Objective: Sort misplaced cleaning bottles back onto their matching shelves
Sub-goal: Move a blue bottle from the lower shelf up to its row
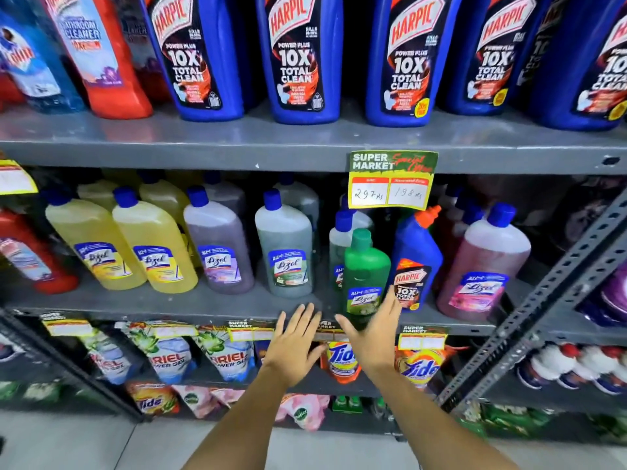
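A small blue Harpic bottle [415, 266] with an orange cap stands on the middle shelf [237, 305] among the Lizol bottles. Just left of it, at the shelf's front edge, stands a green Lizol bottle [365, 276]. My right hand [373, 334] is spread open right in front of the green bottle's base, with its fingertips near the Harpic label, holding nothing. My left hand [295, 344] is open with fingers apart, a little lower and to the left, in front of the shelf edge. Large blue Harpic bottles [302, 56] line the top shelf.
Yellow, purple, grey-green and pink Lizol bottles [154, 245] fill the middle shelf. A yellow price tag [390, 179] hangs from the top shelf edge. Ariel and Tide pouches [169, 357] sit on the shelf below. A slotted metal upright [543, 300] slants at the right.
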